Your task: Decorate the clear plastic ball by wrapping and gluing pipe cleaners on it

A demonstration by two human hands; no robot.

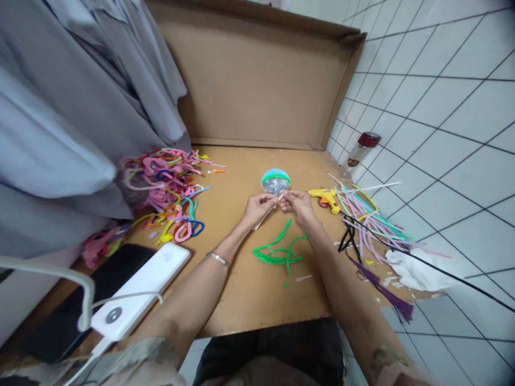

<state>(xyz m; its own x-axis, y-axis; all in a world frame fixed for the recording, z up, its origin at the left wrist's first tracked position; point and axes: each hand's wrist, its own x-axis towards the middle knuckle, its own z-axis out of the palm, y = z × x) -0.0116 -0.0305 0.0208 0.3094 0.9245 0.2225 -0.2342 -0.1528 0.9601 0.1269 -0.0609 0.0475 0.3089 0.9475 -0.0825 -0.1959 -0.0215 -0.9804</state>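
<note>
My left hand and right hand meet at the counter's middle, fingers of both pinching a small pale strip just below the clear ball. Green pipe cleaners lie at 6 o'clock, the yellow glue gun at 3 o'clock.

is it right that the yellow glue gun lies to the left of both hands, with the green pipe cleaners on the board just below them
Not quite. The head view shows the yellow glue gun lying to the right of both hands, beside the right hand, not the left hand. The green pipe cleaners do lie on the board just below them.
</note>
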